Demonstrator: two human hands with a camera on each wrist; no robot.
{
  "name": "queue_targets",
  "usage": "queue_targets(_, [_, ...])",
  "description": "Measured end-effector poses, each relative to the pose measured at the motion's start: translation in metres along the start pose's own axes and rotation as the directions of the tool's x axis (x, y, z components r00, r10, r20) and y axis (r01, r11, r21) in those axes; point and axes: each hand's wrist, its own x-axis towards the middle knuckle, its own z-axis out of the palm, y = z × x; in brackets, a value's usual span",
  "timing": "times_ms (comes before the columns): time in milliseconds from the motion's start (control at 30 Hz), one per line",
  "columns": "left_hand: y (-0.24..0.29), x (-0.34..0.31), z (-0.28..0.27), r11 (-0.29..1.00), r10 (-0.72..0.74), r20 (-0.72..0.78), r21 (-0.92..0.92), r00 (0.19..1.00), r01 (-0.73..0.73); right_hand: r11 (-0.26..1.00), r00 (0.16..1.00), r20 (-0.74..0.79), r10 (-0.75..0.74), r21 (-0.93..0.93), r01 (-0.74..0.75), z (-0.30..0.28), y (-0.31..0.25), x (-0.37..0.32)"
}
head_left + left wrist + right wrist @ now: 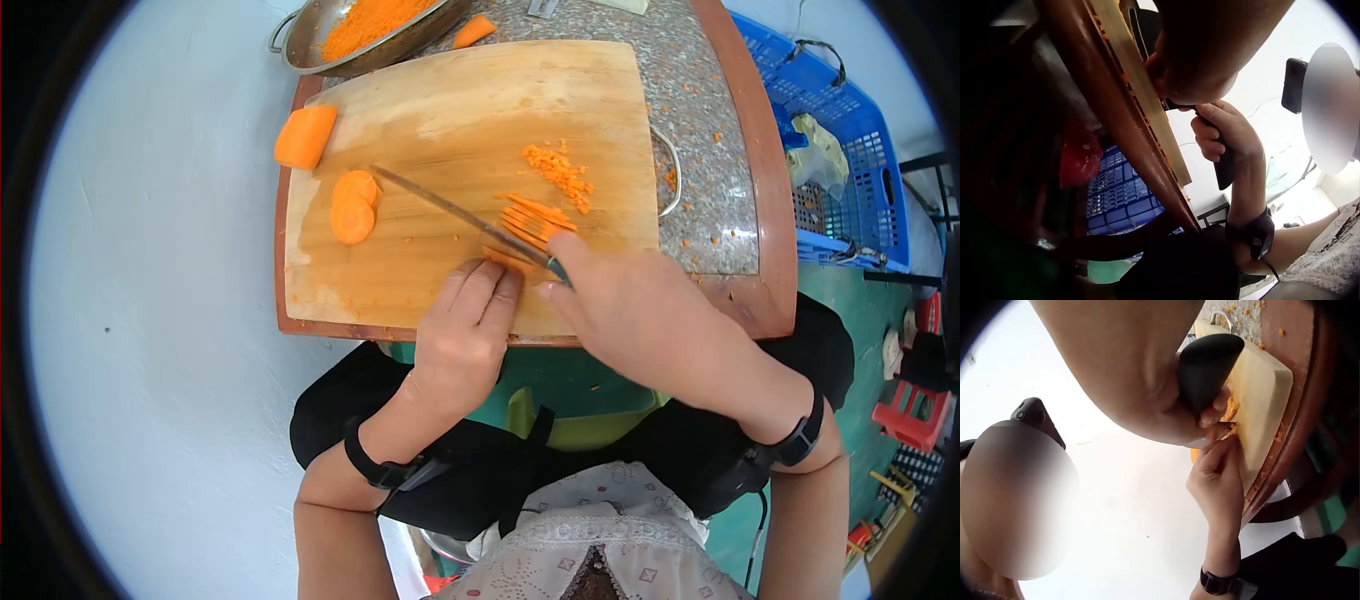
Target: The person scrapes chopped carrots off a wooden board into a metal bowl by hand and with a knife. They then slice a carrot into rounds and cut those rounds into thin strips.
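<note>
My right hand (645, 300) grips a kitchen knife (445, 202) by its dark handle (1207, 372), the blade slanting up and left over the wooden cutting board (450, 115). Fingers of my left hand (465, 330) are bent down onto a carrot piece (505, 258) at the board's near side, right beside the blade; the fingertips partly hide it. Carrot strips (535, 218) lie just beyond the knife, with a small heap of diced carrot (560, 172) past them. At the left are overlapping round carrot slices (353, 207) and a thick carrot chunk (306, 137).
A metal pan (300, 50) of finely cut carrot stands at the back left, near a small carrot end (474, 31). The board has a metal handle (672, 172) on its right, above a speckled tabletop (715, 235) with a brown rim. Blue crates (860, 150) stand beyond.
</note>
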Motion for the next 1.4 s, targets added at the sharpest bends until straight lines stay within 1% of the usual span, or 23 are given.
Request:
queue_targets(67, [0.0,-0.001,0.001,1.0,0.004,-0.016,0.01,1.0,-0.004,1.0,0.998,-0.063,-0.022,0.006,0.023,-0.003,0.006,-0.005])
queue_targets(167, [0.0,-0.001,0.001,1.0,0.001,-0.028,0.017,1.0,-0.001,1.0,1.0,-0.019,0.01,0.0,-0.01,-0.01,0.0,-0.018])
queue_targets(267, [0.0,-0.002,0.001,1.0,-0.001,-0.005,0.022,1.0,0.001,0.999,0.998,0.053,0.034,0.038,-0.036,-0.013,-0.004,-0.026])
queue_targets(333, [0.001,-0.003,0.0,1.0,-0.015,0.031,0.016,0.999,0.015,0.999,0.996,0.086,0.035,0.022,-0.037,-0.012,-0.003,-0.031])
queue_targets(433, [0.003,0.001,-0.001,1.0,-0.02,-0.008,0.01,1.0,0.02,0.999,0.99,0.133,0.043,0.005,-0.044,-0.012,-0.001,-0.033])
queue_targets(567, [0.002,-0.003,-0.001,1.0,-0.025,0.022,0.013,0.999,0.024,0.998,0.982,0.177,0.061,-0.021,-0.059,-0.014,-0.001,-0.031])
queue_targets(667, [0.002,-0.005,-0.001,0.999,-0.039,0.025,-0.012,0.999,0.04,0.998,0.99,0.138,0.004,-0.055,0.004,-0.011,-0.001,-0.027])
queue_targets(733, [0.002,-0.007,-0.003,0.998,-0.05,0.051,-0.03,0.997,0.051,0.999,0.99,0.144,-0.003,-0.036,0.008,-0.006,-0.005,-0.021])
queue_targets(767, [0.002,-0.005,-0.003,0.999,-0.04,0.039,-0.022,0.998,0.041,1.0,0.99,0.139,-0.002,-0.027,0.006,-0.004,-0.008,-0.018])
queue_targets(867, [0.001,0.001,-0.002,1.0,-0.012,0.004,-0.013,1.0,0.012,1.0,0.991,0.131,0.029,-0.005,-0.029,-0.006,-0.004,-0.008])
queue_targets(967, [-0.001,-0.003,-0.001,0.999,-0.013,-0.012,-0.033,1.0,0.012,0.984,0.986,0.072,0.148,0.089,-0.154,-0.006,0.002,-0.005])
queue_targets(1067, [0.0,-0.005,-0.001,1.0,-0.014,-0.029,-0.027,0.999,0.013,0.998,0.998,0.026,0.049,0.03,-0.05,-0.009,0.005,-0.012])
queue_targets(1133, [0.0,-0.004,0.001,1.0,-0.011,-0.052,-0.012,0.999,0.01,0.994,0.991,0.097,0.091,0.048,-0.096,-0.012,-0.003,-0.018])
queue_targets(1167, [0.0,-0.004,0.0,1.0,-0.023,-0.032,-0.011,0.999,0.023,0.991,0.985,0.13,0.113,0.057,-0.121,-0.013,-0.006,-0.022])
queue_targets(1233, [0.002,-0.005,-0.003,0.999,-0.042,0.012,-0.013,0.999,0.042,0.991,0.987,0.122,0.103,0.076,-0.112,-0.009,-0.007,-0.028])
queue_targets(1267, [0.002,-0.005,-0.003,0.999,-0.039,0.0,-0.011,0.999,0.039,0.99,0.988,0.118,0.099,0.087,-0.11,-0.007,-0.007,-0.03])
queue_targets(1367, [0.001,-0.004,-0.001,1.0,-0.027,-0.018,-0.01,0.999,0.027,0.994,0.987,0.128,0.101,0.034,-0.106,-0.006,-0.01,-0.033])
queue_targets(1400, [0.001,-0.004,-0.001,1.0,-0.023,-0.018,-0.01,1.0,0.023,0.997,0.99,0.121,0.076,0.016,-0.079,-0.006,-0.009,-0.033])
